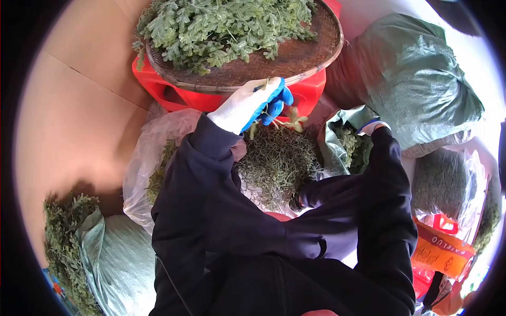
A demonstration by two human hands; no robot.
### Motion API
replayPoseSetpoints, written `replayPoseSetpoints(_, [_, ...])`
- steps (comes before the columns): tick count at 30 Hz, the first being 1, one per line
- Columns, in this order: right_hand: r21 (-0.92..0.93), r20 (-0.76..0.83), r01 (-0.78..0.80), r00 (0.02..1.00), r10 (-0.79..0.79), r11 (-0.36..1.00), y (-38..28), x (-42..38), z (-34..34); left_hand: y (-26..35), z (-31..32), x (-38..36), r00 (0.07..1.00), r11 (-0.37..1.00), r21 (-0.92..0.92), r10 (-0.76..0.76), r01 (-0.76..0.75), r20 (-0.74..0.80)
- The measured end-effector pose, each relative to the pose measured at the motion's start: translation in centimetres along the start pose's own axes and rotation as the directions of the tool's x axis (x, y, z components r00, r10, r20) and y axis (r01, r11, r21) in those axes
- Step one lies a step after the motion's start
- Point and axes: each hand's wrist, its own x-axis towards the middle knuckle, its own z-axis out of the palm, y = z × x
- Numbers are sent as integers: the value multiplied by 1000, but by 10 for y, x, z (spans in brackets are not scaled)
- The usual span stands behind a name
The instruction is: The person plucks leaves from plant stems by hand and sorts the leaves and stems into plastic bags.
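Note:
My left hand (258,105), in a white knit glove with a blue coated palm, is closed around a leafy sprig (297,121); its pale stems and yellowish leaves stick out below the fingers. It hovers by the near rim of a round woven tray (329,45) heaped with green leafy sprigs (226,31). Below it lies a pile of thin, dark green stems (279,158). My right hand (372,126), also gloved, reaches into the mouth of a green woven sack (329,145) holding leafy sprigs (350,145). Its fingers are hidden there.
The tray rests on a red plastic stool (311,87). A big stuffed green sack (421,79) stands at right. Clear plastic bags (142,168) lie on the left, with another green sack (124,253) and leafy plants (66,237) nearer. An orange bag (443,250) is at lower right.

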Motion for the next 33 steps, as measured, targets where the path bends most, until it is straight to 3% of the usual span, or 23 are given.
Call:
replayPoseSetpoints(2, [86,-173,189,970,-172,978,-40,-40,-29,0,1,4,998,994,-107,7,-14,-62])
replayPoseSetpoints(3, [-16,-465,427,797,-385,904,-48,-41,-24,-1,4,6,996,986,-164,6,-21,-94])
replayPoseSetpoints(4, [-183,-677,599,498,-542,779,-56,-43,-16,-3,5,10,997,975,-219,20,-34,-68])
replayPoseSetpoints(5, [497,-709,843,532,-462,207,-96,-107,-35,-3,10,11,998,965,-260,8,-26,-68])
replayPoseSetpoints(6, [652,-695,740,498,-518,-163,-118,-127,-35,-7,14,14,998,958,-286,12,-28,-58])
replayPoseSetpoints(9, [735,-616,556,311,-724,-387,-187,-181,-18,-24,19,22,997,871,-486,53,-77,-62])
replayPoseSetpoints(11, [722,-541,86,688,-483,-686,-233,-202,18,-36,20,25,990,762,-632,108,-141,-91])
replayPoseSetpoints(13, [885,-465,286,602,-650,-368,-230,-182,30,-38,14,25,963,711,-675,10,-196,-269])
replayPoseSetpoints(15, [976,-218,51,289,-932,-212,-214,-170,23,-45,-20,26,938,560,-753,181,-345,-295])
replayPoseSetpoints(16, [966,-258,9,168,-952,-260,-213,-179,14,-30,-23,18,899,565,-713,134,-416,-418])
replayPoseSetpoints(17, [965,-214,182,140,-967,-187,-209,-184,5,-15,-23,11,854,536,-684,158,-496,-496])
replayPoseSetpoints(18, [861,-219,466,-22,-975,-204,-204,-181,7,-11,-38,6,776,602,-546,213,-583,-593])
replayPoseSetpoints(19, [673,-181,696,-173,-968,-250,-200,-181,12,-5,-72,-6,744,504,-556,348,-661,-570])
replayPoseSetpoints(21, [492,350,837,61,-935,239,-187,-220,7,-6,-159,-30,580,613,-227,470,-757,-665])
replayPoseSetpoints(22, [348,257,877,249,-934,330,-183,-224,15,-4,-154,-22,502,708,-132,344,-694,-794])
replayPoseSetpoints(23, [440,81,868,218,-973,231,-178,-215,16,-5,-146,-15,384,800,-63,215,-596,-898])
replayPoseSetpoints(24, [517,-99,848,197,-975,119,-171,-204,16,-13,-143,-17,687,814,-274,197,-512,-700])
replayPoseSetpoints(25, [569,-276,822,188,-942,-3,-167,-194,15,-8,-119,-9,718,928,-132,174,-348,-674])
replayPoseSetpoints(27, [825,-419,543,401,-814,-158,-161,-189,-6,9,-50,-10,878,916,353,319,-189,-357])
replayPoseSetpoints(28, [795,-547,543,450,-705,-270,-159,-190,-11,14,-26,-11,961,936,309,224,-166,-161])
replayPoseSetpoints(30, [727,-685,545,532,-498,-417,-154,-188,-12,16,-1,-8,969,926,346,-207,150,136])
replayPoseSetpoints(32, [665,-747,653,568,-346,-363,-151,-193,-13,-27,0,7,929,828,499,70,-258,364])
replayPoseSetpoints(33, [635,-771,700,554,-313,-325,-153,-195,-15,-21,7,7,934,923,373,-51,-92,355])
